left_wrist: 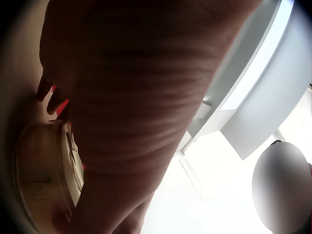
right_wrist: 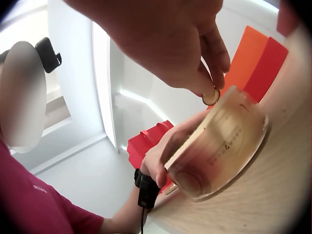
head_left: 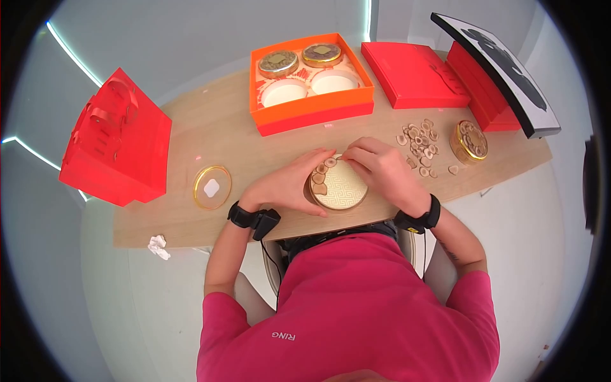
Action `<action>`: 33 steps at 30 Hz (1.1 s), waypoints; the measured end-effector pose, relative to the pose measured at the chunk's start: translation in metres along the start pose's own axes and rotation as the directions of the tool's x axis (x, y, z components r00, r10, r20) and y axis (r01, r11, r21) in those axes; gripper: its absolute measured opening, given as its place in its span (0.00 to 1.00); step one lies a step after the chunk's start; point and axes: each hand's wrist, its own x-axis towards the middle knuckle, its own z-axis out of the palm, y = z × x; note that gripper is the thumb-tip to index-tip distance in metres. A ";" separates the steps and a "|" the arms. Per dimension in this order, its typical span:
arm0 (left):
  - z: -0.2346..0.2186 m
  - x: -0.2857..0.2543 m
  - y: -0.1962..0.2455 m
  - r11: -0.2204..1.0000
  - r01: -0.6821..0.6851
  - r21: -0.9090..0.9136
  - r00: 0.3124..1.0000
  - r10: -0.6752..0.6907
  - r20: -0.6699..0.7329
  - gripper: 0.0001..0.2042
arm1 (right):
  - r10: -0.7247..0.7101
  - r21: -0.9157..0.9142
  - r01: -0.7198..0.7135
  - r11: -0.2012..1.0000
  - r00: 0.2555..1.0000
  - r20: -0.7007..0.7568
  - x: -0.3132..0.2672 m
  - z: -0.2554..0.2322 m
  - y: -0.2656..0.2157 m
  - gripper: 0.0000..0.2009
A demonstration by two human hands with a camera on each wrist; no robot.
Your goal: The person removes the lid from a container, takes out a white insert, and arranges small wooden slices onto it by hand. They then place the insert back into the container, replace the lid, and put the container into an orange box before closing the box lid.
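A round clear-walled tub (head_left: 345,188) with a gold patterned inside face stands near the table's front edge. Several thin brown dried slices (head_left: 320,189) lie in an arc along its left side. My left hand (head_left: 286,181) holds the tub from the left, thumb at the near side and fingers toward the far rim. Between thumb and fingers my right hand (head_left: 384,169) pinches one small round dried slice (right_wrist: 211,98), right over the tub's far rim. In the left wrist view, my palm and wrist hide much of the tub (left_wrist: 44,170).
Loose dried slices (head_left: 421,143) lie to the right, beside a filled gold-rimmed tub (head_left: 469,141). Behind stands an orange box (head_left: 312,113) with two tubs and two round hollows. A gold-rimmed lid (head_left: 202,198), red bag (head_left: 121,143) and red box lid (head_left: 414,76) surround the work.
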 end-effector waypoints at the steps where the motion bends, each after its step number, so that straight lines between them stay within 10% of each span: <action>1: 0.000 0.000 0.000 1.000 0.000 -0.007 1.000 0.000 -0.005 0.63 | -0.013 -0.027 0.013 1.000 1.000 -0.003 0.000 0.003 0.001 0.10; 10: 0.003 0.002 0.004 1.000 0.022 -0.005 0.999 -0.023 -0.039 0.60 | 0.067 0.064 -0.068 0.996 0.998 0.010 0.000 -0.006 0.000 0.08; 19: 0.004 0.002 0.005 0.997 -0.066 0.046 0.993 0.071 -0.095 0.62 | 0.518 -0.355 -0.510 0.784 0.852 -0.079 -0.024 -0.076 0.070 0.13; 33: 0.004 0.005 0.009 0.992 -0.036 0.119 0.990 0.051 -0.128 0.62 | 0.596 -0.439 -0.524 0.730 0.802 0.034 -0.026 -0.049 0.087 0.14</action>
